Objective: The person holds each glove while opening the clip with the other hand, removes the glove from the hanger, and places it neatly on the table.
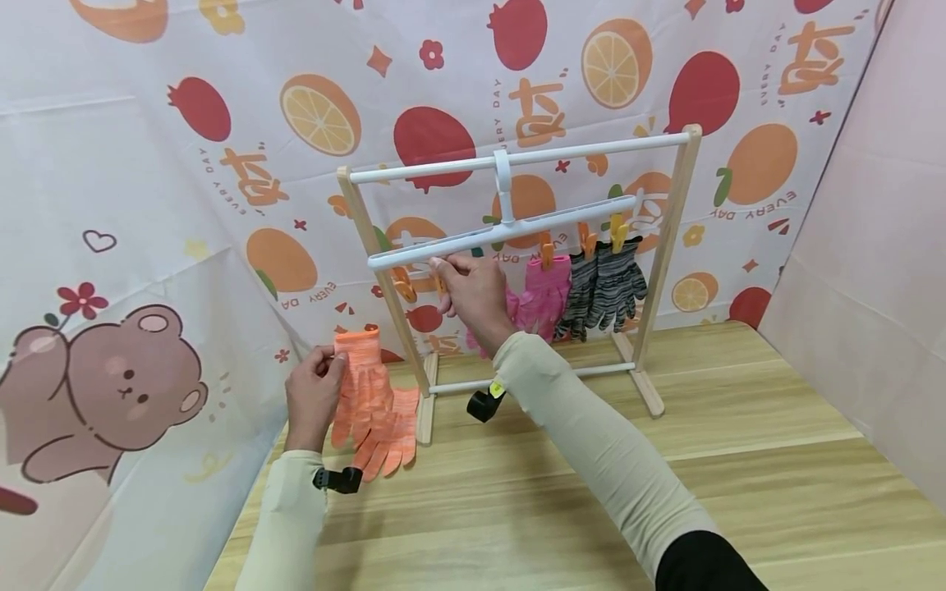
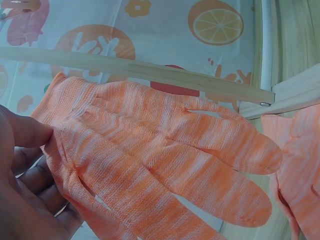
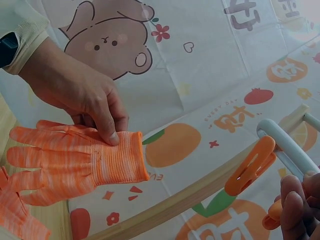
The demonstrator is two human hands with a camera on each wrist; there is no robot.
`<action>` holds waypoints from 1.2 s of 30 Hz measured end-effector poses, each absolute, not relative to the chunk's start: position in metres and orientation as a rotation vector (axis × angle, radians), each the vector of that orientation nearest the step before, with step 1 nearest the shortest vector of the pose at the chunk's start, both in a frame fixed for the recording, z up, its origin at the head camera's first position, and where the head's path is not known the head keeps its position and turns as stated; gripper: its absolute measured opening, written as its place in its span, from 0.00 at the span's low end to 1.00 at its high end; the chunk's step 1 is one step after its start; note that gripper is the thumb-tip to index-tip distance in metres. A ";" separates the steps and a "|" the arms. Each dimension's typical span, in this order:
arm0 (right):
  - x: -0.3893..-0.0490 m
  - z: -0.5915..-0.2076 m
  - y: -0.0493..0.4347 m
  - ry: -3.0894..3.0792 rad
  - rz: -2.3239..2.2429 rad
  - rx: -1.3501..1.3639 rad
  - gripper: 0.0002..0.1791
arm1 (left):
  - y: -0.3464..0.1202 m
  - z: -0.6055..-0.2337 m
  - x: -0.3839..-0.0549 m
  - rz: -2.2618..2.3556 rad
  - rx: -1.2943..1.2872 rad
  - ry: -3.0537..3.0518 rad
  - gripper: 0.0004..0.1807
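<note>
My left hand [image 1: 314,394] pinches an orange knit glove [image 1: 362,377] by its cuff, thumb in front, with the glove's fingers hanging down. A second orange glove [image 1: 395,435] lies below, beside the stand's left foot. My right hand [image 1: 476,300] is raised to the left half of a white hanger [image 1: 510,231]. Its fingertips pinch the upper end of an orange clothespin [image 3: 272,214], mostly covered by them, right under the hanger bar. Another orange clothespin [image 3: 250,166] hangs at the hanger's left end, with nothing in it.
The hanger hangs tilted from a wooden stand [image 1: 668,246] with white rods. Clothespins on its right half hold pink gloves [image 1: 547,291] and black-and-grey gloves [image 1: 613,287], the pink ones partly behind my right hand. A fruit-patterned cloth [image 1: 318,246] backs the wood-grain table [image 1: 739,460].
</note>
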State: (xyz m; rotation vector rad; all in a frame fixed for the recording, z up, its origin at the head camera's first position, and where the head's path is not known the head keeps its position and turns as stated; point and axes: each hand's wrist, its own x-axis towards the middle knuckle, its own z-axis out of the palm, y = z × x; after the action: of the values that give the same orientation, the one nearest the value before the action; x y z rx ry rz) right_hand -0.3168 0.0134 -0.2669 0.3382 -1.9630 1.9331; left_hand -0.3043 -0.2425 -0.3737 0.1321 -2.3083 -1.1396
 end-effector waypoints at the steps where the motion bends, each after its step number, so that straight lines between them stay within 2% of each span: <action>1: -0.317 -0.267 0.013 -1.962 1.934 0.340 0.14 | -0.243 -0.373 -0.304 -1.144 0.137 -2.309 0.14; 14: -0.316 -0.268 0.014 -1.957 1.941 0.300 0.13 | -0.257 -0.379 -0.305 -1.118 0.147 -2.298 0.11; 36: -0.318 -0.270 0.016 -1.951 1.938 0.283 0.13 | -0.277 -0.387 -0.307 -1.094 0.221 -2.428 0.16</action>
State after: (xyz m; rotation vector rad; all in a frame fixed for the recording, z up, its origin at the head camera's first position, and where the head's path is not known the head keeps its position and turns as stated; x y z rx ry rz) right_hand -0.3181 0.0159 -0.2704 0.2830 -1.9511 1.9381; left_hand -0.3068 -0.2774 -0.3872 0.2207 -2.4280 -1.0944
